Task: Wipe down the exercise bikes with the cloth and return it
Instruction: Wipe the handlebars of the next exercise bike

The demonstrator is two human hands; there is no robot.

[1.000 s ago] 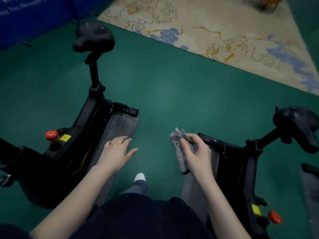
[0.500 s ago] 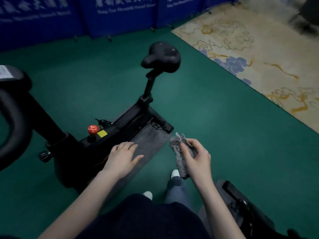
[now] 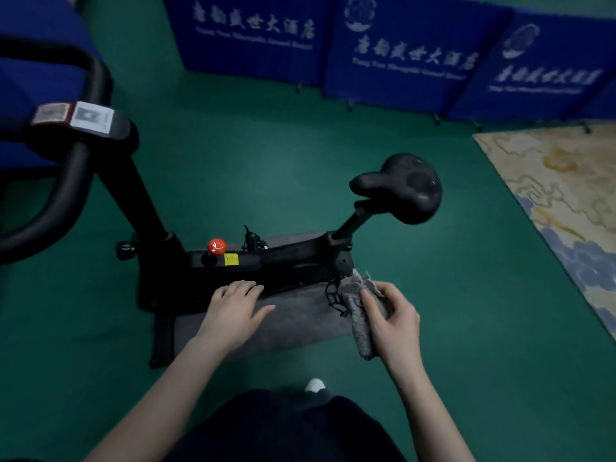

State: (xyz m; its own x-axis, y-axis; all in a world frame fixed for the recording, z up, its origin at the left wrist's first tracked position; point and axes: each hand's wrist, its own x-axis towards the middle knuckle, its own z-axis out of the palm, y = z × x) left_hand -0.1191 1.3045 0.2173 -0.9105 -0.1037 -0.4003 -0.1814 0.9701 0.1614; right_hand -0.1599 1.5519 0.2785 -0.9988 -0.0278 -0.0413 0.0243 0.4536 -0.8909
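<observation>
Right hand (image 3: pixel 395 320) is gripping the grey cloth (image 3: pixel 358 305), fingers and thumb curling round its bunched middle. One end is sticking up past the fingertips and the other is hanging below the palm. The cloth is sitting just beside the rear of the exercise bike (image 3: pixel 253 265), near the seat post base; can't tell if it's touching the frame. Left hand (image 3: pixel 235 308) is lying flat, fingers straight and slightly spread, holding nothing, over the grey mat (image 3: pixel 300 315) at the frame's near side. Contact is unclear. The bike is standing on that mat, with the red knob (image 3: pixel 217 246) and yellow label (image 3: pixel 231 259) on the top tube, the saddle (image 3: pixel 400 188) to the right and the handlebar (image 3: pixel 76 181) to the left. Green floor (image 3: pixel 266 161) is running all round, blue screens (image 3: pixel 400 45) are standing behind, and a patterned carpet (image 3: pixel 566 195) is lying far right.
</observation>
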